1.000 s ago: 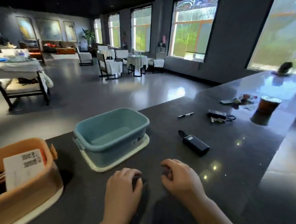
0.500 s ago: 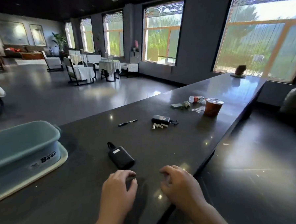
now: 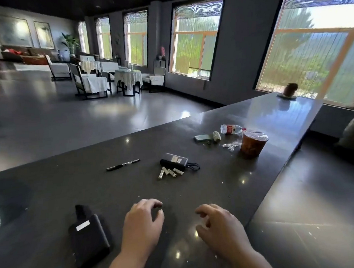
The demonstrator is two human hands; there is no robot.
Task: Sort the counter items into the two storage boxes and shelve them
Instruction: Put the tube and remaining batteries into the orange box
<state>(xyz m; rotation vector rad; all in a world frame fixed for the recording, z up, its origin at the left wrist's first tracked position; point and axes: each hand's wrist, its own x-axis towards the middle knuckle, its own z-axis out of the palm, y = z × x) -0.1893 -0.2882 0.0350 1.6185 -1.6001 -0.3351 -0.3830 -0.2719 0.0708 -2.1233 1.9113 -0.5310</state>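
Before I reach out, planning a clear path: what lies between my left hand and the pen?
Only bare counter between left hand and pen, head view.

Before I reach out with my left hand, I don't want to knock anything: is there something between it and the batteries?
Nothing visible. Bare counter lies between the left hand and the batteries. The black pouch sits off to the hand's left, the pen further left of the batteries.

The left hand point(image 3: 143, 223) and right hand point(image 3: 216, 222) reach forward side by side, palms down, a gap between them. Both have loosely curled fingers and hold nothing. Bare forearms run back toward the lower edge.
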